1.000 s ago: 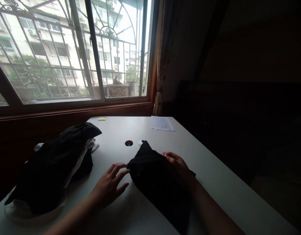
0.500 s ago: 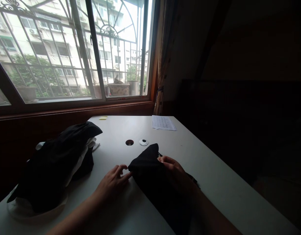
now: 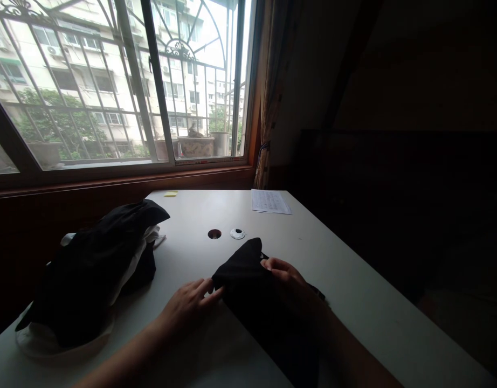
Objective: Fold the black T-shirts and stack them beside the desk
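Observation:
A dark cloth (image 3: 268, 318) stretches from the middle of the white table (image 3: 337, 258) to the bottom of the view, its far end raised to a peak. My left hand (image 3: 192, 297) is closed on the left corner of this cloth, thumb and fingers pressed at its edge. On the upper right edge, my right hand (image 3: 289, 280) pinches the fabric between thumb and fingers. The palm side of my right hand is in deep shadow.
A heap of black clothes (image 3: 87, 269) with white cloth in it lies on the left. Farther back are a round hole (image 3: 214, 234), a white cap (image 3: 237, 234), printed papers (image 3: 270, 201) and a yellow note (image 3: 171, 193). A barred window stands behind.
My left hand has moved slightly right and its fingers have closed on the cloth's left corner. The right hand keeps its pinch almost in place.

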Available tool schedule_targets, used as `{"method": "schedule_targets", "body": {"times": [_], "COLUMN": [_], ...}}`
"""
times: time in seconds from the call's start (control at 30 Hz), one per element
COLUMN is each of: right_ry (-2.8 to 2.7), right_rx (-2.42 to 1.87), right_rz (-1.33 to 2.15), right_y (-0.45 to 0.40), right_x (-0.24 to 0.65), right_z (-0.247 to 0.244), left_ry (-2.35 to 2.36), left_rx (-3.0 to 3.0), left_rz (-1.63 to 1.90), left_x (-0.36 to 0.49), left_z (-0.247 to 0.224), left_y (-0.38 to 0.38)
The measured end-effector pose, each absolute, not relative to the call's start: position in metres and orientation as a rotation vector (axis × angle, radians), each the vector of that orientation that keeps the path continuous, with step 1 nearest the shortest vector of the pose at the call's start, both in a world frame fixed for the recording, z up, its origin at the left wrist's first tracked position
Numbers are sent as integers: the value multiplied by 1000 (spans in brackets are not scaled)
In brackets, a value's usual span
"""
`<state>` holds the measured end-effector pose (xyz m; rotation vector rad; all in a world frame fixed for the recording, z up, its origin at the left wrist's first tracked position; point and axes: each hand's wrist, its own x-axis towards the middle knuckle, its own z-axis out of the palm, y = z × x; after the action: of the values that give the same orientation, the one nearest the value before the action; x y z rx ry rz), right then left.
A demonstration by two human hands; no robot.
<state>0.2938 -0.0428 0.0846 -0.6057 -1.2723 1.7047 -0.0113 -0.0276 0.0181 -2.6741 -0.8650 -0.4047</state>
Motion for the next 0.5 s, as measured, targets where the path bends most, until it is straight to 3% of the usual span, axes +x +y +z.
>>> {"method": "schedule_targets", "body": {"times": [0.27, 0.5], "right_ry": [-1222, -1163], "right_rx": [-619, -729], "right_rz": [1714, 1386], "right_y": [-39, -35], "right_x": [299, 315], "right_z": [80, 93], "left_ry": [-960, -1051], "left_rx": [-2589, -2447], "left_rz": [-380, -1141], "left_x": [-12, -36], "left_z": [21, 40], "left_y": [-27, -19]}}
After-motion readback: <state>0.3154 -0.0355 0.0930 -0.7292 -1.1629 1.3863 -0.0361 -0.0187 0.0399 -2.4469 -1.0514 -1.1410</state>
